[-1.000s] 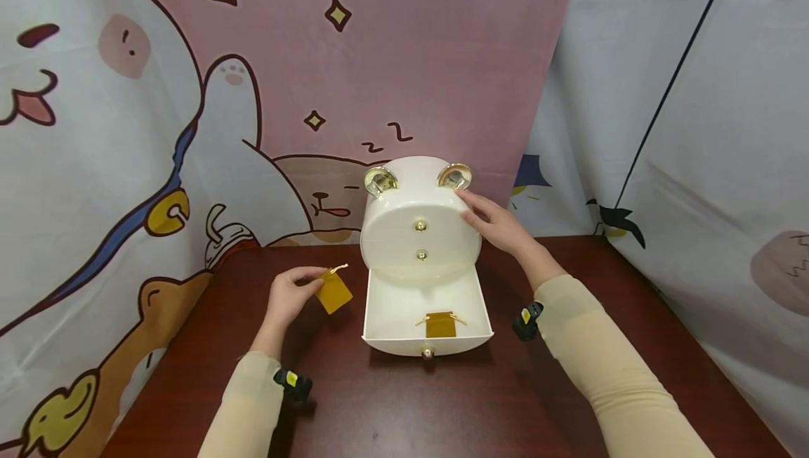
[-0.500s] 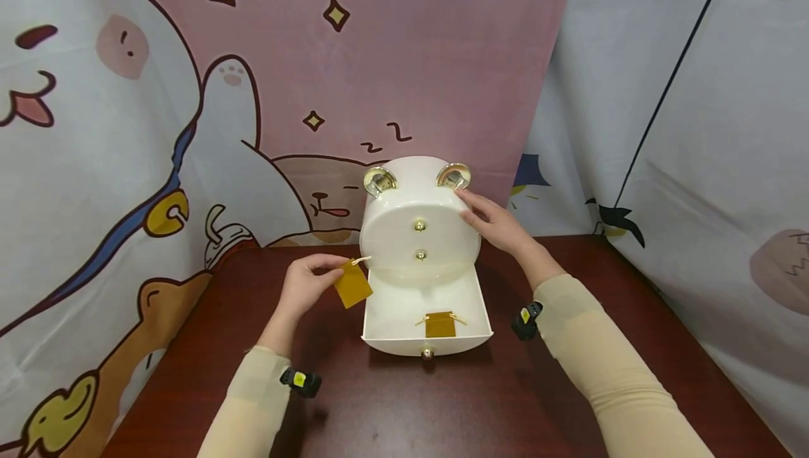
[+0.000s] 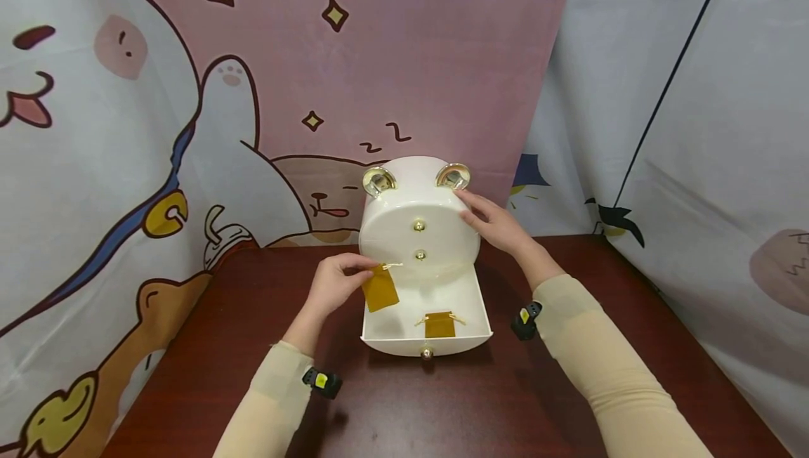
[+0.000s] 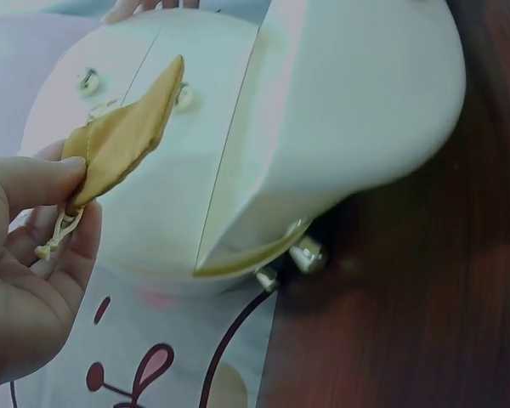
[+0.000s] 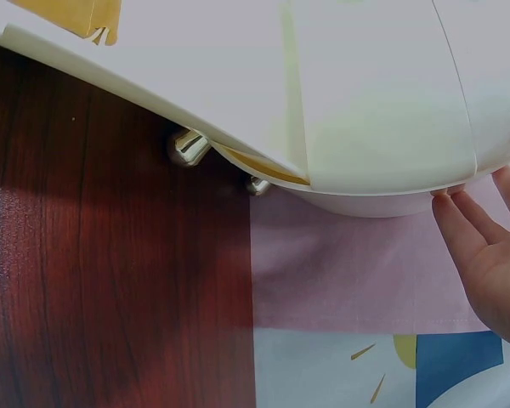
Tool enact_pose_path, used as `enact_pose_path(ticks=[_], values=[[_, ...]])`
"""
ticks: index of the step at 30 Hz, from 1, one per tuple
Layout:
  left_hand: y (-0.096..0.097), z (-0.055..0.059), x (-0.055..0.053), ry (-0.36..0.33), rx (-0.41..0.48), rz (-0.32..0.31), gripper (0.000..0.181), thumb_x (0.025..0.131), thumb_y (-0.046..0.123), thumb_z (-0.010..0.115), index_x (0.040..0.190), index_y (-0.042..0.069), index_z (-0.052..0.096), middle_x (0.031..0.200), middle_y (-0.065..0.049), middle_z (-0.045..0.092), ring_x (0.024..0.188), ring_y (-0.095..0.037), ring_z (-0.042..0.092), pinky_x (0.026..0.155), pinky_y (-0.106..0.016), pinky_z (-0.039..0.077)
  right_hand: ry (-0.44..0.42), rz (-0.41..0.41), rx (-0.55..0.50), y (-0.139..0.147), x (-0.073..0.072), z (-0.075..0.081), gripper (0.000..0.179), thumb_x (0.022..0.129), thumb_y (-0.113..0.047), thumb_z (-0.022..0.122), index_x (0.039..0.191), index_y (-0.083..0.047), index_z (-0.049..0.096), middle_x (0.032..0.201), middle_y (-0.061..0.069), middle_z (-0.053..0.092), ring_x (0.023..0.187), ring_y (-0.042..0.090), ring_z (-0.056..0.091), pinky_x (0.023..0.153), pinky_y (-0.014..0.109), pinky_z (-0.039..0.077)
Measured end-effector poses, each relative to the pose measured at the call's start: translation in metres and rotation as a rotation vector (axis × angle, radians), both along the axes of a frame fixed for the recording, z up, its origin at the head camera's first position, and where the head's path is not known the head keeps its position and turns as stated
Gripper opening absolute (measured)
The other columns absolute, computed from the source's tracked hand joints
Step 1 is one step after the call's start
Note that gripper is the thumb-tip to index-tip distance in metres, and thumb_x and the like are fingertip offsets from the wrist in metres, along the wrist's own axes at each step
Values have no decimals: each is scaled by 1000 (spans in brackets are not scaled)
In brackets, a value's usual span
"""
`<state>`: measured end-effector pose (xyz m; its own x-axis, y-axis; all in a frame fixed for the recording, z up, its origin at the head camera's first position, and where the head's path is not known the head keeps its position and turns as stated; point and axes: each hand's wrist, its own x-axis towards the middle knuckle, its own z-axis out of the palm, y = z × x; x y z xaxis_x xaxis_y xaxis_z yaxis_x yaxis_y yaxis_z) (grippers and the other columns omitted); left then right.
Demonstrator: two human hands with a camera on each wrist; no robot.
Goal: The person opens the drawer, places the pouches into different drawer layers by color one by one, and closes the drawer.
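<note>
My left hand pinches a mustard-yellow drawstring pouch by its gathered top. The pouch hangs above the left side of a pulled-out white drawer. In the left wrist view, thumb and fingers grip the pouch near its cord. A second yellow pouch lies in the drawer near its front wall. The drawer belongs to a rounded white storage box with gold ears and gold knobs. My right hand rests with extended fingers against the box's upper right side, touching its edge in the right wrist view.
The box stands on a dark red-brown wooden table, close to a pink and white cartoon-print cloth at the back. More printed cloth hangs at both sides. Short gold feet hold the box off the table.
My left hand has carried its pouch rightward, from beside the drawer to over the drawer's left side. The right hand, the box and the other pouch have stayed in place.
</note>
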<state>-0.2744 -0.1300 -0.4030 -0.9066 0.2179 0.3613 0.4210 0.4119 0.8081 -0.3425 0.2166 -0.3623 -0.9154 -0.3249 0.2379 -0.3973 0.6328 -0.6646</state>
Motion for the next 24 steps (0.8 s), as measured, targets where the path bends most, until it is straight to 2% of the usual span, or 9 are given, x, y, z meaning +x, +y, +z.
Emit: enact_pose_path(ticks=[13,24], values=[[31,-13,-6,33,-100,-40,17,83,0,77,95,12,81,92,0,74,86,-17,66,73,-30,56,8,2,7,-1,0,1,60,102,-43,53,156,-28,33,162,3,25,146,33,24,113,60,23],[42,-22,-9,62,-164,-70,15,83,-1,76,92,10,80,90,-1,75,87,-18,67,77,-31,55,19,6,10,0,0,0,59,102,-41,53,156,-27,33,162,4,25,146,32,24,113,59,23]])
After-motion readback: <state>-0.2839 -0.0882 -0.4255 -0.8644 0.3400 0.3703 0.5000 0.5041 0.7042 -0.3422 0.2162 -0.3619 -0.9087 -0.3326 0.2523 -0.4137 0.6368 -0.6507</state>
